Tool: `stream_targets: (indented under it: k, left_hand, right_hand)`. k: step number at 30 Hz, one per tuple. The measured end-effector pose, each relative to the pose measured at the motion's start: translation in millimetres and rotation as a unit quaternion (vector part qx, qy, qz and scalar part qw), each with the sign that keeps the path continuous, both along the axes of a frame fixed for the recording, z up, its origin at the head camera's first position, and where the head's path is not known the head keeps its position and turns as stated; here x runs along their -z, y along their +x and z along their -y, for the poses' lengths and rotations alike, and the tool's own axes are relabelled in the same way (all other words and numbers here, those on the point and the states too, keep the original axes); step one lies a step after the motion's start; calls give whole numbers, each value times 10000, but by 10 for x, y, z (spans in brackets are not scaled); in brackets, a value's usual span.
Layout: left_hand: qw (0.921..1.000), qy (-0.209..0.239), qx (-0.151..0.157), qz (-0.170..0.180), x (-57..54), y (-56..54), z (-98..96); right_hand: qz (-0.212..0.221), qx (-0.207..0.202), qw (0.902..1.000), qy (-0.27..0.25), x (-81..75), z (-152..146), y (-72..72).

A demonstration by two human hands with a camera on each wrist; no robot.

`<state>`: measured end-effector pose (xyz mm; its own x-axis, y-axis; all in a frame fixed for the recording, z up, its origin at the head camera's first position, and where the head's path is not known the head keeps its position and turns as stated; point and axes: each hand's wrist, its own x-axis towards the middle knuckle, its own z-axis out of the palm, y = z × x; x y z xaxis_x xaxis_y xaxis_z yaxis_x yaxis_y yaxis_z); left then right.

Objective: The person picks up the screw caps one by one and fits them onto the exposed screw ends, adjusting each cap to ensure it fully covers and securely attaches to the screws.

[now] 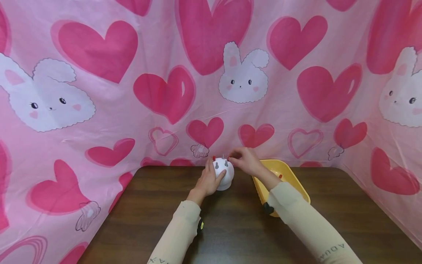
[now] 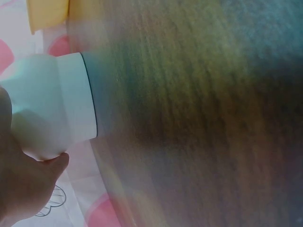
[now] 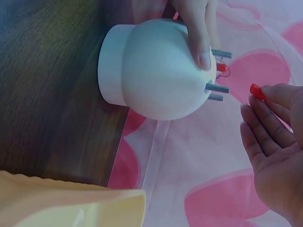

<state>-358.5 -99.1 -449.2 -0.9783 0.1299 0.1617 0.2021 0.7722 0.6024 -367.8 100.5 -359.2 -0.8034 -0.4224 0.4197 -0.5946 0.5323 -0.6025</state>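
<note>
A white, ball-shaped body on a short round base [image 1: 225, 183] stands on the table toward its far edge. Threaded metal studs [image 3: 218, 88] stick out of its top, and a red cap [image 3: 221, 67] shows among them in the right wrist view. My left hand [image 1: 207, 181] grips the body from the left, its thumb lying across the near side. Between thumb and fingertips, my right hand [image 3: 279, 144] pinches a small red cap [image 3: 257, 91], a short gap away from the stud ends. The right hand's other fingers are loosely extended.
To the right of the white body, a yellow tray [image 1: 301, 185] sits on the brown wooden table [image 1: 230, 227], partly behind the right forearm. Inside it lies a small red piece [image 1: 280, 176]. A pink curtain [image 1: 204, 102] with hearts and rabbits hangs behind the table.
</note>
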Motion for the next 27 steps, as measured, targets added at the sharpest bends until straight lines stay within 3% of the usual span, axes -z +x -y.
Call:
stream_targets:
  k: [9, 18, 27]
  left_hand:
    - [10000, -35, 10, -63, 17, -15, 1]
    - [9999, -21, 0, -148, 4, -14, -5]
    - [10000, -19, 54, -81, 11, -10, 1]
  right_hand:
    - [-207, -60, 9997, -66, 36, 99, -50]
    - [-80, -88, 9999, -120, 43, 179, -57]
    - [-231, -109, 9997, -11, 109, 235, -98]
